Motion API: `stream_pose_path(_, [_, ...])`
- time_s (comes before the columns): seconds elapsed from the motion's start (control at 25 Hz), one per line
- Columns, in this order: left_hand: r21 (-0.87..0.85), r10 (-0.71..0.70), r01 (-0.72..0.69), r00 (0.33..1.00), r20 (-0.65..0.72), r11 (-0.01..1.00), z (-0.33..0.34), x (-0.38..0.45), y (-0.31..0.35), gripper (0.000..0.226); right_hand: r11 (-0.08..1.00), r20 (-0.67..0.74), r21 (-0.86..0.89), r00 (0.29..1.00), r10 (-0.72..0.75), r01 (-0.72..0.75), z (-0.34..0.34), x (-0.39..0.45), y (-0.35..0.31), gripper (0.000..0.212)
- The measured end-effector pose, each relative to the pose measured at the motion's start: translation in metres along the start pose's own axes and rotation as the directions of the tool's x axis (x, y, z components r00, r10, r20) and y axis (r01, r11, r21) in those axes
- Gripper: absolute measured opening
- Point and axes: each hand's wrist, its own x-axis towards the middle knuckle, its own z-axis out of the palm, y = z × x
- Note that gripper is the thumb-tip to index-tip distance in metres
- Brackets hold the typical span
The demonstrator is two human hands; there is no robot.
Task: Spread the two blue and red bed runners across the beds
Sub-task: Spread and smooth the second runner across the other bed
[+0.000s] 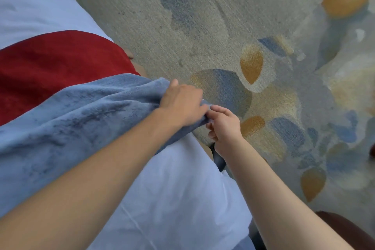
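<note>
A bed runner lies across the white bed [182,199], its red half [60,67] farther from me and its blue half [71,124] nearer. My left hand [182,105] grips the blue fabric at the bed's edge, fingers curled over the bunched corner. Right beside it, my right hand [223,126] pinches the tip of the same blue corner where it hangs over the side. Only this one runner and one bed are in view.
Patterned carpet [223,16] with blue and orange shapes fills the floor to the right of the bed. A dark bed leg [219,160] shows under the corner. A dark reddish-brown piece of furniture [349,229] sits at the bottom right.
</note>
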Motion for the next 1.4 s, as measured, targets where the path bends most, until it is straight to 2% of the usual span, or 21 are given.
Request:
stream_pose_path(0.12, [0.075, 0.07, -0.072, 0.997, 0.03, 0.995, 0.02, 0.002, 0.02, 0.027, 0.999, -0.094, -0.029, 0.994, -0.047, 0.044, -0.011, 0.009, 0.01, 0.016])
stream_pose_path(0.32, [0.18, 0.124, -0.164, 0.97, 0.21, 0.97, 0.048, -0.01, 0.032, 0.026, 0.995, -0.181, -0.069, 0.982, 0.052, -0.066, -0.028, 0.023, 0.055, 0.011])
stream_pose_path(0.48, [0.16, 0.086, -0.108, 0.987, 0.138, 0.981, 0.047, -0.011, 0.025, 0.021, 0.994, -0.171, -0.074, 0.983, 0.068, -0.082, -0.034, 0.035, 0.064, 0.009])
stream_pose_path(0.56, [0.17, 0.117, -0.148, 0.977, 0.179, 0.974, 0.044, -0.017, 0.028, 0.022, 0.969, -0.146, -0.209, 0.984, 0.1, -0.129, -0.036, 0.034, 0.066, 0.007])
stream_pose_path(0.64, [0.142, 0.136, -0.163, 0.974, 0.18, 0.976, 0.037, -0.025, 0.026, 0.024, 0.889, -0.124, -0.432, 0.987, 0.107, -0.151, -0.033, 0.029, 0.061, 0.01])
stream_pose_path(0.68, [0.11, 0.119, -0.132, 0.986, 0.119, 0.985, 0.029, -0.026, 0.016, 0.024, 0.834, -0.13, -0.539, 0.99, 0.058, -0.12, -0.03, 0.026, 0.054, 0.013])
stream_pose_path(0.76, [0.026, 0.033, -0.031, 0.996, -0.078, 0.999, 0.007, -0.026, -0.023, 0.024, 0.713, -0.115, -0.701, 0.984, -0.139, 0.019, -0.012, 0.02, 0.031, 0.019])
stream_pose_path(0.84, [-0.024, -0.09, 0.087, 0.964, -0.251, 0.996, -0.021, -0.031, -0.083, 0.024, 0.61, -0.03, -0.765, 0.936, -0.352, 0.205, 0.025, 0.007, 0.004, 0.024])
stream_pose_path(0.92, [-0.049, -0.198, 0.195, 0.899, -0.391, 0.98, -0.046, -0.045, -0.145, 0.021, 0.495, 0.102, -0.776, 0.852, -0.513, 0.391, 0.077, -0.012, -0.018, 0.023])
stream_pose_path(1.0, [-0.074, -0.304, 0.31, 0.809, -0.503, 0.948, -0.064, -0.069, -0.206, 0.02, 0.372, 0.291, -0.712, 0.732, -0.617, 0.596, 0.135, -0.034, -0.03, 0.022])
stream_pose_path(1.08, [-0.099, -0.434, 0.456, 0.726, -0.534, 0.885, -0.072, -0.096, -0.265, 0.026, 0.242, 0.461, -0.619, 0.595, -0.659, 0.747, 0.195, -0.058, -0.034, 0.025])
stream_pose_path(1.16, [-0.132, -0.551, 0.564, 0.685, -0.477, 0.815, -0.069, -0.118, -0.306, 0.03, 0.102, 0.575, -0.578, 0.494, -0.652, 0.809, 0.246, -0.073, -0.03, 0.031])
stream_pose_path(1.28, [-0.158, -0.591, 0.585, 0.69, -0.417, 0.795, -0.055, -0.135, -0.331, 0.027, -0.103, 0.677, -0.566, 0.39, -0.625, 0.818, 0.303, -0.081, -0.02, 0.037])
stream_pose_path(1.4, [-0.186, -0.568, 0.553, 0.679, -0.465, 0.812, -0.045, -0.137, -0.338, 0.022, -0.229, 0.705, -0.588, 0.352, -0.616, 0.776, 0.33, -0.067, -0.025, 0.04])
